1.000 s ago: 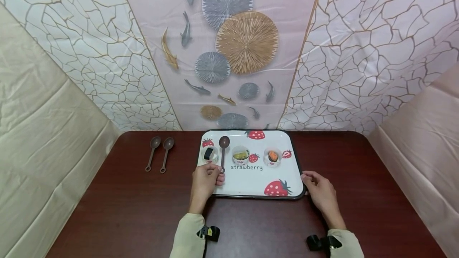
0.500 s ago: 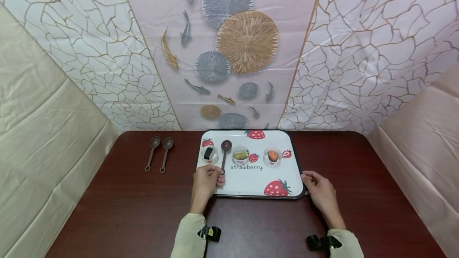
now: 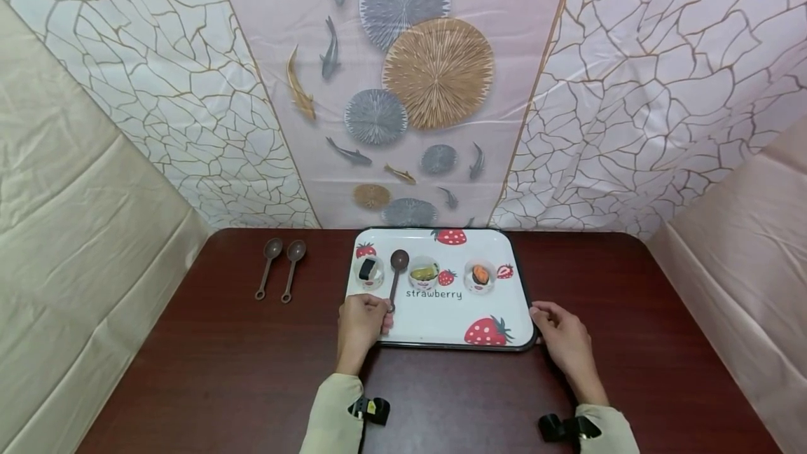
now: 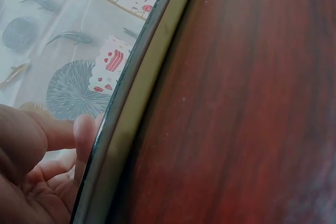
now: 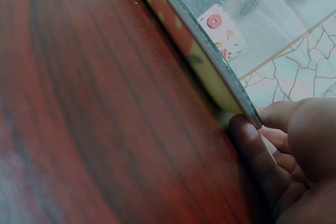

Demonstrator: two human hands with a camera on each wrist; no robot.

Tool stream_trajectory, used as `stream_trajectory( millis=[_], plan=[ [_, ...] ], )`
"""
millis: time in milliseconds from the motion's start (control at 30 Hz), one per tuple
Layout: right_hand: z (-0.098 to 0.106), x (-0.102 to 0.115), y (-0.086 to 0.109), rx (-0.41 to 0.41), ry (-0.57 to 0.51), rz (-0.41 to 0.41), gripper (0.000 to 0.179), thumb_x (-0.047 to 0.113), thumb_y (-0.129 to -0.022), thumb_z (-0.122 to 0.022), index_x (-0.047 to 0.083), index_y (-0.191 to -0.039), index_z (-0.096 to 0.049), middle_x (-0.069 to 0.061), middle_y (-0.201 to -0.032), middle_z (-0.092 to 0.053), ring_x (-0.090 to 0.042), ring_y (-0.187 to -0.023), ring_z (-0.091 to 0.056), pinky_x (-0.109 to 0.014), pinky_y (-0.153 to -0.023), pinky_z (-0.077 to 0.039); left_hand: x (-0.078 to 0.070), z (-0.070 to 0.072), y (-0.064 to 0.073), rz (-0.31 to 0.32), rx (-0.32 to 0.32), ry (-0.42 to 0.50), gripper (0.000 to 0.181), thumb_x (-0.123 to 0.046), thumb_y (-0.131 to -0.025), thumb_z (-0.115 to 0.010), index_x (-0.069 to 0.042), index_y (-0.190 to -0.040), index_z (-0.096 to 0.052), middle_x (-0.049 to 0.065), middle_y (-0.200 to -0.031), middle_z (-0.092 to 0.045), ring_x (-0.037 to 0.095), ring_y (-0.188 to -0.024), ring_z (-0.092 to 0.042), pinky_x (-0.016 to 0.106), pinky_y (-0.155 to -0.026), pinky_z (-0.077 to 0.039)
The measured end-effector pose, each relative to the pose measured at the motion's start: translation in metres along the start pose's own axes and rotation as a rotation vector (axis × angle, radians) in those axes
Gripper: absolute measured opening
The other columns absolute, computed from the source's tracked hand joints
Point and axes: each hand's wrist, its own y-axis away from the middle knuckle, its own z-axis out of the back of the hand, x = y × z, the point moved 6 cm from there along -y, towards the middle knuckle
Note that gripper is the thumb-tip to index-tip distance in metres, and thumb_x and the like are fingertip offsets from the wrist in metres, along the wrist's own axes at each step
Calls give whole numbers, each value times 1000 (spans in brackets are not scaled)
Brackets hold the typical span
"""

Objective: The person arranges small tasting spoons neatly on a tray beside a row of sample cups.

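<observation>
My left hand [image 3: 362,324] pinches the handle end of a dark brown spoon [image 3: 399,261] over the left part of the white strawberry-print tray [image 3: 435,328]. The spoon lies between a cup with a black-wrapped piece [image 3: 368,272] and a cup with a yellow-green piece [image 3: 424,275]. Farther right on the tray is a cup with an orange-topped sushi piece [image 3: 480,276]. My right hand [image 3: 564,338] grips the tray's dark rim near its front right corner. The right wrist view shows its thumb [image 5: 247,132] against the rim. The spoon is hidden in the left wrist view.
Two more brown spoons lie side by side on the table's left, the outer spoon [image 3: 271,258] and the inner spoon [image 3: 293,261]. The dark red wooden table [image 3: 221,370] ends at a patterned cloth wall [image 3: 252,160] behind the tray.
The spoon's bowl has shifted slightly right and toward me, with the left hand drawing back a little. The right hand stays at the tray's corner.
</observation>
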Motion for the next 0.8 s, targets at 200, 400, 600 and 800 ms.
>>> stream_trajectory(
  millis=[200,400,600,800],
  plan=[
    [0,0,0,-1,-2,-5,44,39,-109,-58,6,-137,-67,-8,-95,-74,-13,-69,-67,-29,-68,-50,-2,0,1,-6,5,-26,22,-16,-99,-73,-6,-80,-77,0,-61,-71,10,-50,-68,26,-51,-55],
    [-1,0,0,12,2,-15,45,40,-109,-58,6,-138,-67,-7,-94,-74,-14,-70,-67,-30,-69,-49,-1,-1,0,10,8,-32,23,-15,-100,-72,-5,-79,-76,1,-60,-71,10,-49,-68,25,-50,-54],
    [-1,0,0,26,0,-14,49,43,-110,-57,5,-139,-66,-7,-93,-74,-14,-70,-67,-31,-69,-48,0,-2,-2,6,2,-53,25,-16,-99,-73,-7,-77,-75,0,-59,-70,9,-48,-67,25,-50,-54],
    [0,0,-1,21,9,-12,49,43,-110,-57,5,-139,-66,-6,-92,-74,-14,-70,-67,-32,-70,-46,1,-3,-2,6,7,-61,24,-17,-98,-75,-7,-76,-75,-1,-58,-70,9,-48,-68,24,-52,-54]
  ],
)
